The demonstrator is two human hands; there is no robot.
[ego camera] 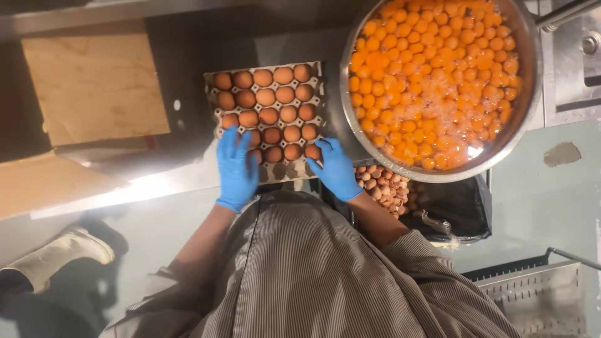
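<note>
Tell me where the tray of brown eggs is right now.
In the head view, the egg tray sits centre, between both gloved hands, left of the big metal bowl of yolks.

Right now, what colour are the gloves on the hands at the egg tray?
Blue on both, left hand and right hand, clearest in the head view.

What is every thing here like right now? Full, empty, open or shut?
Egg tray: mostly full of whole brown eggs, a few near cups empty.
Metal bowl: nearly full of cracked yolks.
Black bag: open, holding broken shells.
Left hand: gloved, open, resting on the tray.
Right hand: gloved, open, resting on the tray.
</note>
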